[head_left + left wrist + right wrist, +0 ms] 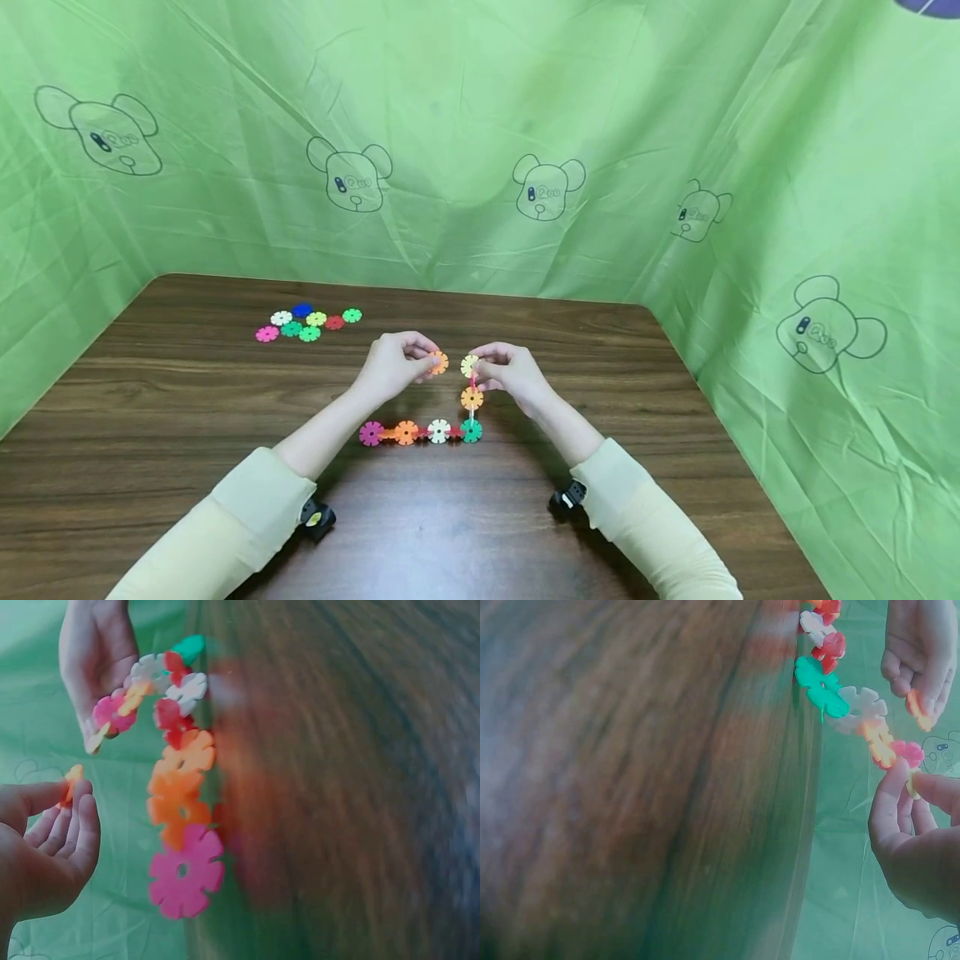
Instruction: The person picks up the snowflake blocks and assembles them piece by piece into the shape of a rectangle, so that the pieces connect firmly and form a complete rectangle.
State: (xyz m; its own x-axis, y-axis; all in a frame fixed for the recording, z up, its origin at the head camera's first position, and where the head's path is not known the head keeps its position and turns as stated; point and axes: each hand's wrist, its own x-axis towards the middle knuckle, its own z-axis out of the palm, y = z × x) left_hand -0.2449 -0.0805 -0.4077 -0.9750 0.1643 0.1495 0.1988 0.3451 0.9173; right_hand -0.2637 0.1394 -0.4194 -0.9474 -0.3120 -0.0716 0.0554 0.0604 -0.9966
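An L-shaped chain of interlocked snowflake discs lies on the table, with a magenta disc at its left end and a green disc at the corner. From that corner it runs away from me through an orange disc to a pale yellow disc at the far end. My right hand pinches this yellow disc between thumb and fingers. Just to the left, my left hand pinches a loose orange disc by its edge. A small gap separates the orange disc from the yellow one.
Several loose discs, among them a blue disc and a pink disc, lie at the back left of the brown wooden table. A green curtain with bear outlines surrounds the table's back and sides.
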